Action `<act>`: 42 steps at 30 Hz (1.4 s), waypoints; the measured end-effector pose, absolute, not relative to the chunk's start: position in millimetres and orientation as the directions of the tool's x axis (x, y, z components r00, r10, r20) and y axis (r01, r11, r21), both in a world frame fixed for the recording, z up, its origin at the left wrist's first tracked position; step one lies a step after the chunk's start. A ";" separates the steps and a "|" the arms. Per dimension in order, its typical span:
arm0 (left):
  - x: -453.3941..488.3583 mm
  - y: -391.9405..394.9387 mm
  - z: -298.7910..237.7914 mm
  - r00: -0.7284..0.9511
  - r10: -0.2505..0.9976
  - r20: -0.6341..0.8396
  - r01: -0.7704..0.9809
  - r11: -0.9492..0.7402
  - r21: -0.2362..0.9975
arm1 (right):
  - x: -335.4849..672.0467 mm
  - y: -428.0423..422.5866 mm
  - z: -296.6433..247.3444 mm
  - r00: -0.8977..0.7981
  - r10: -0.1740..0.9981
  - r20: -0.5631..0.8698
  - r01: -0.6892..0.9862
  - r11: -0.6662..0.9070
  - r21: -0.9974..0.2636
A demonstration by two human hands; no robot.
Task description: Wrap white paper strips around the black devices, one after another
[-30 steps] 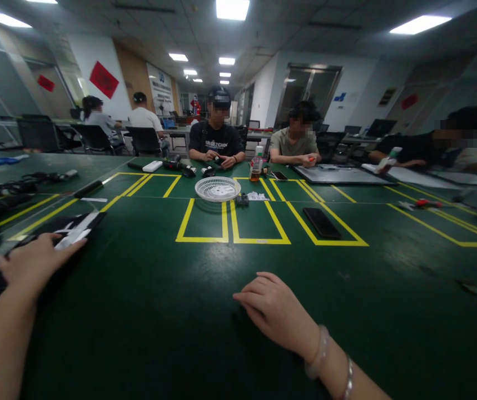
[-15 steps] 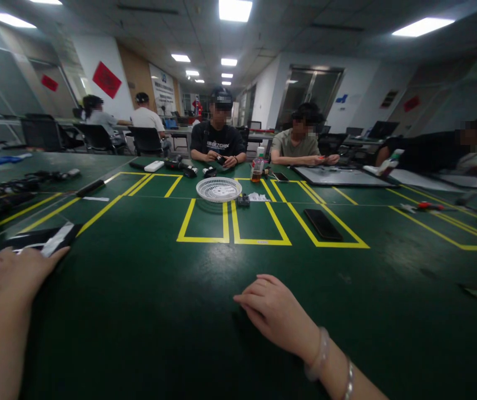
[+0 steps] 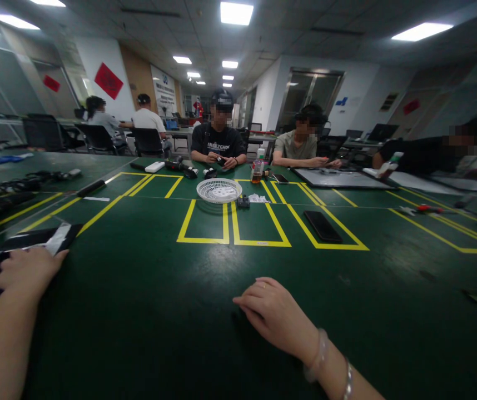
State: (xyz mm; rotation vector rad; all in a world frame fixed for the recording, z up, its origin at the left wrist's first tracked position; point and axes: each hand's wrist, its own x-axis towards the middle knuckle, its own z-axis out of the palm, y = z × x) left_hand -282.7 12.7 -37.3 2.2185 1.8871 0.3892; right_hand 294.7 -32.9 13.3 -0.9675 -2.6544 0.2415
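Observation:
My left hand (image 3: 32,271) rests on a black, flat, bag-like item (image 3: 13,244) at the table's left edge. Its thumb points out to the right, apart from the fingers, whose tips are partly hidden. A crumpled-looking white strip (image 3: 58,238) lies on the black item just beyond that hand. Over the near middle of the green table (image 3: 172,311), my right hand (image 3: 268,312) is loosely closed, fingers together and pointing left. Nothing shows in it, and its palm is hidden. A pale bangle and a silver bracelet circle the right wrist.
Yellow tape outlines mark the table. A white round basket (image 3: 219,191), a small dark block (image 3: 243,201) and a black phone (image 3: 322,226) lie beyond my hands. A bottle (image 3: 258,166) stands farther back. Several people sit around. Cables and tools (image 3: 9,200) are at left.
My left hand has shifted slightly right on the black item, and its fingers look more drawn in. My right hand has barely moved.

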 end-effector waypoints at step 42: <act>-60.2 15.4 14.5 0.345 0.863 0.368 0.829 -0.464 0.311 | 295.0 -30.8 14.2 -0.711 0.683 0.171 0.626 0.724 -0.289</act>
